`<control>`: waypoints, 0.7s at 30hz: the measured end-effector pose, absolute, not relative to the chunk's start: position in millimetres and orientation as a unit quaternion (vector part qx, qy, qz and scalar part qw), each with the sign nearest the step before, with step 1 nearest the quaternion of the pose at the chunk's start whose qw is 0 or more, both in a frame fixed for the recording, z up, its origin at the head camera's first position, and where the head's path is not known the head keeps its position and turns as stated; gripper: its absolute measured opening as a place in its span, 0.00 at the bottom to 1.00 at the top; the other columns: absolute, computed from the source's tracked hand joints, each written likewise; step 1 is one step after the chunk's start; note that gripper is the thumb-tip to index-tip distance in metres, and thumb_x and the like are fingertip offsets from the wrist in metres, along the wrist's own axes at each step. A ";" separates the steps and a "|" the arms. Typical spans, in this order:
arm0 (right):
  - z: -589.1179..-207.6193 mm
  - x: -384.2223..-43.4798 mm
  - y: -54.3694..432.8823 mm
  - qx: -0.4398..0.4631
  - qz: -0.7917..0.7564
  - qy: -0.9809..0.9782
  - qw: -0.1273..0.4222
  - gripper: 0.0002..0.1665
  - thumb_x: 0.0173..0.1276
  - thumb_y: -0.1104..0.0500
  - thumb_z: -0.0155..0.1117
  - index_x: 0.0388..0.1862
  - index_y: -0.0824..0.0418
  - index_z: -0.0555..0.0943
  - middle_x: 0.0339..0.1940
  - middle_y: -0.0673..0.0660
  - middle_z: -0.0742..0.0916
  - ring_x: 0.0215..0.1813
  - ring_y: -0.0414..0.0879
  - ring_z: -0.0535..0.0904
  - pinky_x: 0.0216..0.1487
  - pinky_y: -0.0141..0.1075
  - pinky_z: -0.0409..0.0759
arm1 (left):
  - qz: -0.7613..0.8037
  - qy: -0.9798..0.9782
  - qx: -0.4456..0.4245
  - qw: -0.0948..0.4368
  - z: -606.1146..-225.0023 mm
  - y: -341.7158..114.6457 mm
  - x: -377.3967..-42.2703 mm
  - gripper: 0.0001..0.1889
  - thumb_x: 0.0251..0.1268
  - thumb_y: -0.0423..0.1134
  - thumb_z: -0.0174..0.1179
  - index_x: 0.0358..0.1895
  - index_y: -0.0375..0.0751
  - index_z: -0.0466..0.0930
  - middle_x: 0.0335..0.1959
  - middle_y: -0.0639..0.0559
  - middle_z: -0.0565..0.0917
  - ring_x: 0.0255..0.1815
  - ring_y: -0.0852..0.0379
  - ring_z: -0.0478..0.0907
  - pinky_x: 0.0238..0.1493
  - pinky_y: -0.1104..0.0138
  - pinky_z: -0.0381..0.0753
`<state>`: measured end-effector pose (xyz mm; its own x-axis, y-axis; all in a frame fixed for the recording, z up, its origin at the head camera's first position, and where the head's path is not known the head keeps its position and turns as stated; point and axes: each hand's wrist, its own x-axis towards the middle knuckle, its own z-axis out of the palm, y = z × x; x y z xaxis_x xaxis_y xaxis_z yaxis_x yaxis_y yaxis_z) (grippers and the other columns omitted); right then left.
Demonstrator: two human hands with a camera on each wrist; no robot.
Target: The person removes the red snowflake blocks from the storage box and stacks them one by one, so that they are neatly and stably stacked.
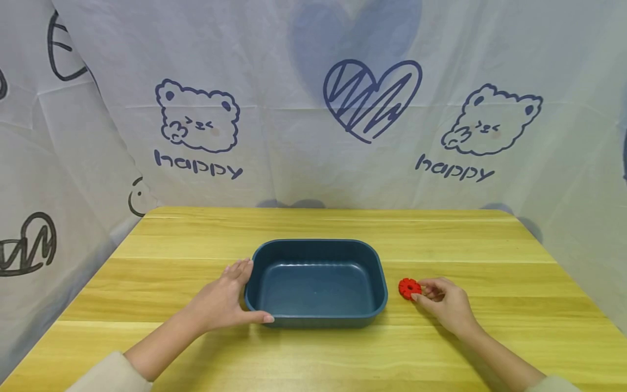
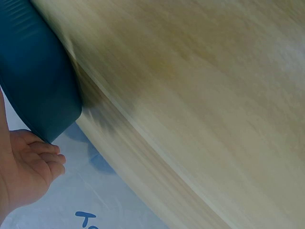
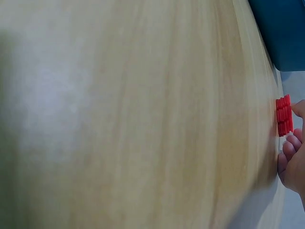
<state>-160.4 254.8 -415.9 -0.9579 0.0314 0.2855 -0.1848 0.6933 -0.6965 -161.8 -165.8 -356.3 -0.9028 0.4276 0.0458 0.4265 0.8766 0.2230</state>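
Observation:
A dark blue rectangular bin (image 1: 315,288) stands on the table, its inside bare. My left hand (image 1: 225,299) spreads round its left front corner, fingertips at the left rim and thumb along the front; in the left wrist view the slightly bent fingers of the left hand (image 2: 35,164) touch the bin's edge (image 2: 43,76). Right of the bin, my right hand (image 1: 448,305) pinches a red notched disc (image 1: 409,288) with a central hole. Its ridged side looks layered in the right wrist view, where the red disc (image 3: 284,116) is close to the tabletop; contact is unclear.
The wooden table (image 1: 343,354) reaches back to a white cloth (image 1: 274,136) printed with bears and hearts. More cloth hangs along the left and right sides.

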 end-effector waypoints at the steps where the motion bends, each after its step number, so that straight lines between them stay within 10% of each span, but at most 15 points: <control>1: -415.8 -160.5 254.9 0.041 0.389 -0.910 0.140 0.15 0.52 0.65 0.72 0.38 0.71 0.82 0.28 0.56 0.82 0.29 0.27 0.70 0.31 0.23 0.77 | 0.114 0.969 0.220 0.002 -356.2 -165.8 -161.8 0.61 0.41 0.72 0.60 0.69 0.26 0.53 0.70 0.30 0.58 0.68 0.31 0.57 0.59 0.42 0.69; 21: -384.0 -168.9 269.9 0.075 0.382 -0.890 0.237 0.13 0.67 0.61 0.58 0.44 0.69 0.81 0.30 0.53 0.80 0.33 0.25 0.70 0.34 0.18 0.71 | 0.139 0.968 0.207 0.022 -358.6 -164.1 -156.8 0.61 0.45 0.73 0.57 0.70 0.25 0.47 0.72 0.30 0.50 0.71 0.31 0.49 0.62 0.41 0.64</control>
